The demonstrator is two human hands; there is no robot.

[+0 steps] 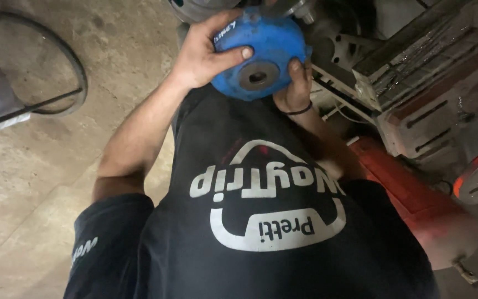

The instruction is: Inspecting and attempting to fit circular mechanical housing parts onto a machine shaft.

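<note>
Two hands, one blue round cover.
Left hand [208, 52] grips blue round cover [264, 47] at nine o'clock; right hand [294, 88] clasps it at five.

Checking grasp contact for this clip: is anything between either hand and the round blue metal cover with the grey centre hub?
Nothing visible. The left hand grips the round blue metal cover directly from its side, thumb near the hub; the right hand holds its lower edge.

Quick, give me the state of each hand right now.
Left hand: closed on the upper left edge of the blue round cover.
Right hand: closed on the same cover's lower right edge, thumb on its face.
</note>
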